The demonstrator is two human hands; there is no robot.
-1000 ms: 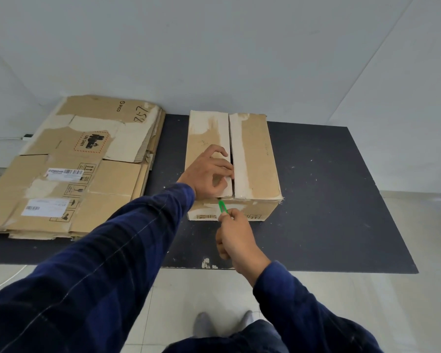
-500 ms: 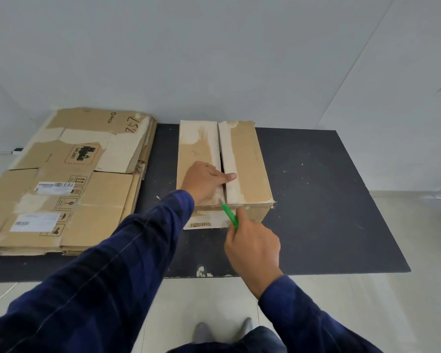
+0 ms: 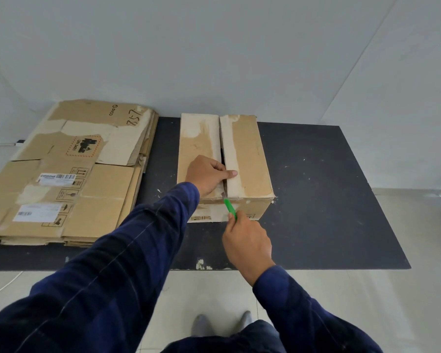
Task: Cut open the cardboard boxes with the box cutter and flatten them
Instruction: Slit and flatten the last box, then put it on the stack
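Flattened cardboard stack (image 3: pixel 110 184): PICO print, UN 3481 hazard label.

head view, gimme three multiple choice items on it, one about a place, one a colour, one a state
1. Where does the flat stack lie, seen from the box?
A) to its left
B) to its right
C) on top of it

2. What colour is the handle of the cutter?
A) red
B) green
C) yellow

3. What state is the box in?
A) flattened
B) torn in pieces
C) standing at full height

Answers:
1 A: the stack lies left of the box on the mat.
2 B: a green handle sticks out of the right hand.
3 C: its front wall stands upright, and the left hand holds its top.
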